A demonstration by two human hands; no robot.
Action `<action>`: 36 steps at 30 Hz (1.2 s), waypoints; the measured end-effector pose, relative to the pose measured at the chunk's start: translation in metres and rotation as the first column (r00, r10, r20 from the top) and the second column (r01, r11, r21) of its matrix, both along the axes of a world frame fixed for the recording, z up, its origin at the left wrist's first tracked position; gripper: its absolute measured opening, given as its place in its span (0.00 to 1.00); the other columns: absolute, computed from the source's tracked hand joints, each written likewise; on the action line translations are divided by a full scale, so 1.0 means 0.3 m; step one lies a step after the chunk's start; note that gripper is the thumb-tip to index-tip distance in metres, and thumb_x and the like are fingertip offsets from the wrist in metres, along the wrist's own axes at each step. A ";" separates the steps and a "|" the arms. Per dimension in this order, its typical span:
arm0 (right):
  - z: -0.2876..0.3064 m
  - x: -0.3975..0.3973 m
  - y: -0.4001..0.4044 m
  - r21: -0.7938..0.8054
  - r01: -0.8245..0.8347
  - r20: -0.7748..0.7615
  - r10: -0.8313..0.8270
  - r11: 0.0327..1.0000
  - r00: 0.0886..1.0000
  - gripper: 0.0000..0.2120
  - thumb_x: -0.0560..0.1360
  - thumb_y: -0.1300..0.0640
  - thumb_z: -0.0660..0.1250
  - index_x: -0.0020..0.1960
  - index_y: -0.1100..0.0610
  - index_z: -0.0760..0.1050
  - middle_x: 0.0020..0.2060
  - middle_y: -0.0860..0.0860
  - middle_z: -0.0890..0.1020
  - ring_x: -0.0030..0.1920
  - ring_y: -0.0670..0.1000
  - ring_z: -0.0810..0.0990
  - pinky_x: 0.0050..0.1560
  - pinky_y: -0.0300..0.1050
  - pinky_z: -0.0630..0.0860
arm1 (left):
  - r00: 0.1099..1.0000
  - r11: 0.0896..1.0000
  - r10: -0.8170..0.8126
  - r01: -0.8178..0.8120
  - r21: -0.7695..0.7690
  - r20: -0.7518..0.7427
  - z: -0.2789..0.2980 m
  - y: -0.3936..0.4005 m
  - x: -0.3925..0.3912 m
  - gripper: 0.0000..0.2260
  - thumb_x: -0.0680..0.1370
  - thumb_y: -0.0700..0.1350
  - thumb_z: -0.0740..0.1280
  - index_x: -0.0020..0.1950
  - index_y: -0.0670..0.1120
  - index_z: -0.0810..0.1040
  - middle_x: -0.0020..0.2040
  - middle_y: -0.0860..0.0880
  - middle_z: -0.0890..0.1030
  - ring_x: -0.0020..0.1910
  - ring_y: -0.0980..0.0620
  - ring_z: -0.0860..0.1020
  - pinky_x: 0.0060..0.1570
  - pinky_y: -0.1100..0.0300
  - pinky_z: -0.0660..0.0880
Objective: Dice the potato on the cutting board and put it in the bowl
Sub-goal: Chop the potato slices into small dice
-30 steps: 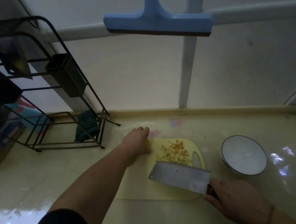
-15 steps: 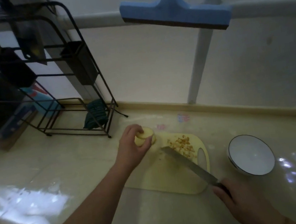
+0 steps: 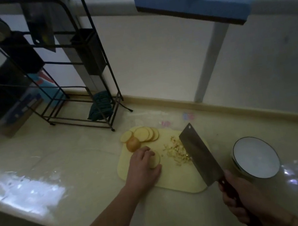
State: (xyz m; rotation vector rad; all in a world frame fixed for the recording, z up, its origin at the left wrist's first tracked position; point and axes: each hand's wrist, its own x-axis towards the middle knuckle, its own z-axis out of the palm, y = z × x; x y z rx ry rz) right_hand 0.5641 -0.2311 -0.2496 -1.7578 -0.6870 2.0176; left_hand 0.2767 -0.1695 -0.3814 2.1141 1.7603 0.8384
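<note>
A pale yellow cutting board (image 3: pixel 174 182) lies on the counter. Round potato slices (image 3: pixel 143 134) fan out at its far left corner, with a potato end piece (image 3: pixel 132 144) beside them. A pile of diced potato (image 3: pixel 177 151) sits mid-board. My left hand (image 3: pixel 142 167) holds a small stack of potato slices (image 3: pixel 154 161) down on the board. My right hand (image 3: pixel 239 199) grips the dark handle of a cleaver (image 3: pixel 197 152), its blade lying just right of the dice. An empty white bowl (image 3: pixel 255 156) with a dark rim stands right of the board.
A black wire rack (image 3: pixel 74 69) with a dark cloth (image 3: pixel 99 105) stands at the back left of the counter. A blue squeegee (image 3: pixel 192 2) hangs overhead. The counter's front edge (image 3: pixel 24 205) runs along the lower left.
My left hand carried potato slices from the board's far left corner down to its near left part. The cleaver swung to the right of the dice. The camera moved closer.
</note>
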 end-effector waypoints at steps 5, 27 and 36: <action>0.010 -0.035 0.002 0.006 0.019 -0.001 -0.019 1.000 1.000 0.24 0.80 0.38 0.53 0.45 0.59 0.68 0.27 0.54 0.66 0.22 0.49 0.58 0.24 0.36 0.57 | 0.987 0.987 -0.162 0.162 -0.009 -0.012 0.062 0.043 0.111 0.13 0.75 0.54 0.67 0.52 0.47 0.81 0.50 0.51 0.81 0.53 0.49 0.76 0.56 0.55 0.72; -0.018 -0.046 0.021 0.197 0.023 0.082 -0.040 0.980 0.996 0.22 0.81 0.43 0.53 0.45 0.62 0.69 0.26 0.55 0.66 0.22 0.49 0.60 0.24 0.37 0.59 | 1.000 0.996 -0.018 0.016 -0.086 -0.024 0.092 0.129 0.222 0.09 0.75 0.51 0.65 0.46 0.48 0.80 0.46 0.51 0.80 0.49 0.48 0.75 0.51 0.49 0.73; -0.046 -0.096 -0.031 0.163 -0.145 0.049 0.139 0.976 0.989 0.22 0.81 0.42 0.52 0.45 0.61 0.68 0.26 0.54 0.66 0.22 0.48 0.59 0.23 0.36 0.57 | 0.951 0.942 -0.220 0.149 -0.299 -0.217 0.046 0.036 -0.030 0.30 0.71 0.63 0.61 0.68 0.49 0.76 0.69 0.52 0.74 0.67 0.46 0.67 0.65 0.47 0.65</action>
